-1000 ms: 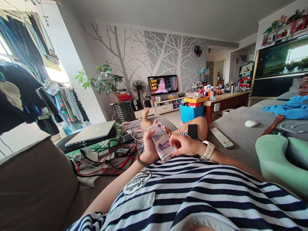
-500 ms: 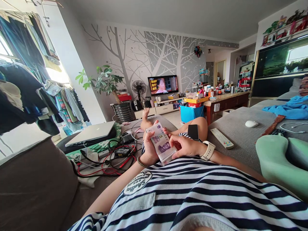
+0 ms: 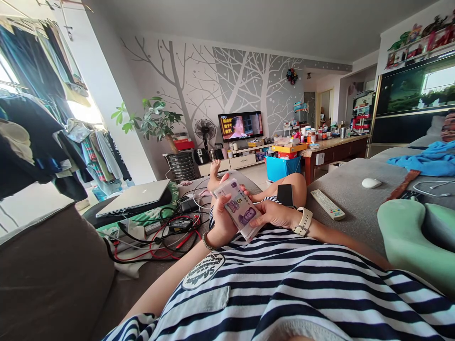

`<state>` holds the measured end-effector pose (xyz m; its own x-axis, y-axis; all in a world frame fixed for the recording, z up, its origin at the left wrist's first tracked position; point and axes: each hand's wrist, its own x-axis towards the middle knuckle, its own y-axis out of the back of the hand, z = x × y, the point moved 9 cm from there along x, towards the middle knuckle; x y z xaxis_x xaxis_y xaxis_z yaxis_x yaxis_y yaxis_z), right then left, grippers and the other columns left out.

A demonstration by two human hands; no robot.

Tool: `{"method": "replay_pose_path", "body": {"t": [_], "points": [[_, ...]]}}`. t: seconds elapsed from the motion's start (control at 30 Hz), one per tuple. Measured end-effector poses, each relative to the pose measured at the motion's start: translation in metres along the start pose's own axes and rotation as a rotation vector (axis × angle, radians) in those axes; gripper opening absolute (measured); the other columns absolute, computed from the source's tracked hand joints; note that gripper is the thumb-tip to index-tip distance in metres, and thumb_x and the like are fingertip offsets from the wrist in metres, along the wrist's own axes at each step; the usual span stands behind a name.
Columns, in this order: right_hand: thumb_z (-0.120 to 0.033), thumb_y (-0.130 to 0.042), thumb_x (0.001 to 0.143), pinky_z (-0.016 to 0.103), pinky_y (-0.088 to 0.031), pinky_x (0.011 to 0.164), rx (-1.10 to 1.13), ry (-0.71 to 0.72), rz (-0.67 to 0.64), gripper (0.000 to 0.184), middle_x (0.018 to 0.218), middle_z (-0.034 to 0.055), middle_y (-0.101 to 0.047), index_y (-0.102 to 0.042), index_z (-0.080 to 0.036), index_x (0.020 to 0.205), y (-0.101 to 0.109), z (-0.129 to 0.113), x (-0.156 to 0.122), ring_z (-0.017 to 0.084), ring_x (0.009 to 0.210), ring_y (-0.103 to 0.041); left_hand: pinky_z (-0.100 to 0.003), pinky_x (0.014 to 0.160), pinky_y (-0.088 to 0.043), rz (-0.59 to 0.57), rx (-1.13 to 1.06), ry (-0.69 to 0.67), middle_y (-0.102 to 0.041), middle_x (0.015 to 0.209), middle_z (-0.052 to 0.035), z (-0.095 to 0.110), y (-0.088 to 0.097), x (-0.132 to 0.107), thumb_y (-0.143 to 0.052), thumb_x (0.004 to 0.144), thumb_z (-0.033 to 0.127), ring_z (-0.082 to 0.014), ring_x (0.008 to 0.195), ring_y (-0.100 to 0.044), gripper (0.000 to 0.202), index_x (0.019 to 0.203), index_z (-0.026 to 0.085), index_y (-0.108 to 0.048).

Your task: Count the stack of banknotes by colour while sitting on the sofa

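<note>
A thick stack of banknotes (image 3: 239, 201), purple and white with a 5 and a portrait on the top note, is held tilted above my lap. My left hand (image 3: 224, 219) is closed around its left side, thumb lying on the top note. On the right side, my right hand (image 3: 273, 214) grips the lower part, its thumb pressed on the top note by the portrait and its fingers hidden beneath. A black phone (image 3: 285, 195) rests just beyond my right hand, by my bent leg.
To the right on the grey sofa are a remote control (image 3: 327, 204), a white mouse (image 3: 371, 183) and a green neck pillow (image 3: 398, 232). Tangled cables (image 3: 177, 229) and a closed laptop (image 3: 135, 196) lie to the left. A blue bin (image 3: 282, 168) stands ahead.
My right hand's thumb has moved from the stack's lower right edge onto the top note, and that hand's fingers have gone under it. The stack has shifted slightly.
</note>
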<state>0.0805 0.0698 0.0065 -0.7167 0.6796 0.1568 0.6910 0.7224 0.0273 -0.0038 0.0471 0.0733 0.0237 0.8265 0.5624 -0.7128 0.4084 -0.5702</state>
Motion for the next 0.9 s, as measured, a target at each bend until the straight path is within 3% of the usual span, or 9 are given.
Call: {"method": "replay_pose_path", "body": {"t": [0.2,0.43,0.63,0.73,0.9], "points": [[-0.037,-0.093,0.049,0.04,-0.05,0.09,0.011,0.043,0.036,0.041,0.075,0.0015,-0.072,-0.074,-0.014,0.078,-0.001,-0.005,-0.003,0.02,0.08,-0.066,-0.035,0.076,-0.053,-0.061,0.042,-0.052,-0.066,0.089,-0.0017,0.004,-0.01,-0.002,-0.059,0.072,0.028,-0.0165,0.077,-0.064,0.071,0.141,0.032,-0.045],[-0.041,-0.086,0.061,0.043,-0.05,0.087,-0.053,0.15,0.051,0.024,0.08,0.0087,-0.075,-0.074,-0.023,0.071,-0.012,-0.023,-0.016,0.023,0.082,-0.069,-0.039,0.08,-0.054,-0.063,0.085,-0.037,-0.067,0.089,-0.0022,0.002,-0.006,-0.004,-0.062,0.074,0.032,-0.0191,0.079,-0.065,0.068,0.14,0.03,-0.045],[-0.045,-0.085,0.058,0.043,-0.051,0.086,-0.085,0.139,0.032,0.028,0.088,0.0105,-0.075,-0.072,-0.025,0.073,-0.013,-0.026,-0.016,0.024,0.087,-0.07,-0.041,0.082,-0.054,-0.104,0.095,-0.036,-0.067,0.086,-0.0018,0.002,-0.013,-0.001,-0.061,0.072,0.032,-0.0193,0.077,-0.064,0.067,0.137,0.027,-0.048],[-0.049,-0.082,0.061,0.042,-0.05,0.085,-0.057,0.2,0.042,0.033,0.095,0.0109,-0.074,-0.073,-0.024,0.081,-0.014,-0.043,-0.015,0.024,0.093,-0.069,-0.044,0.087,-0.053,-0.156,0.154,-0.071,-0.068,0.086,-0.0019,0.003,-0.018,0.0,-0.063,0.07,0.034,-0.0216,0.082,-0.066,0.068,0.136,0.025,-0.049],[-0.063,-0.073,0.068,0.04,-0.049,0.084,-0.131,0.364,0.189,0.046,0.097,0.0098,-0.072,-0.071,-0.024,0.092,-0.008,-0.078,-0.015,0.026,0.104,-0.065,-0.043,0.094,-0.052,-0.249,0.282,-0.094,-0.072,0.094,-0.0026,0.005,-0.031,0.005,-0.071,0.069,0.027,-0.0257,0.097,-0.067,0.066,0.132,0.026,-0.054]]}}
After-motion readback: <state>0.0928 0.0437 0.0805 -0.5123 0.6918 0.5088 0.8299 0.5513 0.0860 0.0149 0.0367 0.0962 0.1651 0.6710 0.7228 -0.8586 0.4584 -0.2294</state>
